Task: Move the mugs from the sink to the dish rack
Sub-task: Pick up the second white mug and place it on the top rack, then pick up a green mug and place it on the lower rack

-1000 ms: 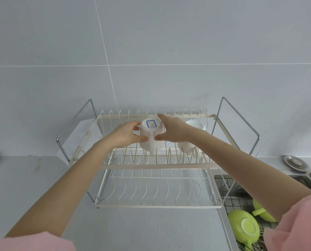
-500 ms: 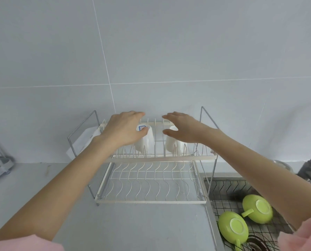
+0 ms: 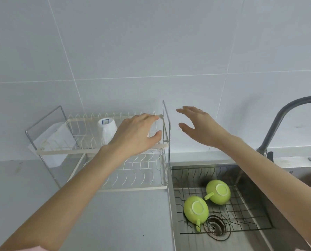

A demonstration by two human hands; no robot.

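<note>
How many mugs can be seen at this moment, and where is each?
3. One white mug upside down on the dish rack's upper tier; two green mugs upside down on the sink's wire grid. The left hand may hide another on the rack.

Dish rack stands left of the sink; one mug on its upper tier, two mugs in the sink

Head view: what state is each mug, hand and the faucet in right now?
White mug: upside down, upper tier of dish rack.
Far green mug: upside down in sink.
Near green mug: upside down, beside drain.
Left hand: open, empty.
Right hand: open, empty.
Faucet: no water visible.
</note>
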